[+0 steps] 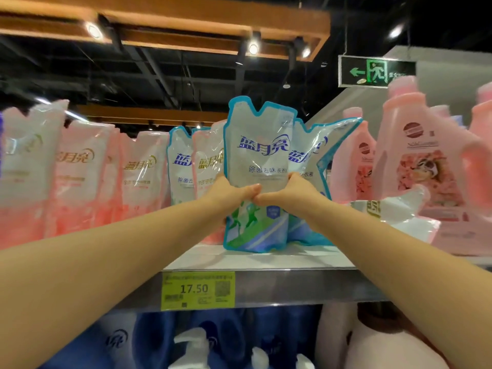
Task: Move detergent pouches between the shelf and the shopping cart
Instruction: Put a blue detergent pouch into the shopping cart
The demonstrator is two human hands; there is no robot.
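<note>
Lettering in blue, 蓝月亮, runs across the detergent pouch (259, 153), a glossy, clear plastic bag with a teal border, a notched top and green-and-blue print low down. The left grip (230, 193) and right grip (286, 190) clasp its middle from either side, thumbs meeting on its front. Its base is at the front edge of the shelf (266, 262), where a yellow-green price tag (198, 290) reads 17.50. Pink pouches (87, 169) stand leftward, pink bottles (426, 166) rightward.

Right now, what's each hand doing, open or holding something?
Left hand: gripping the blue pouch at its left edge.
Right hand: gripping the same pouch at its right edge.
</note>
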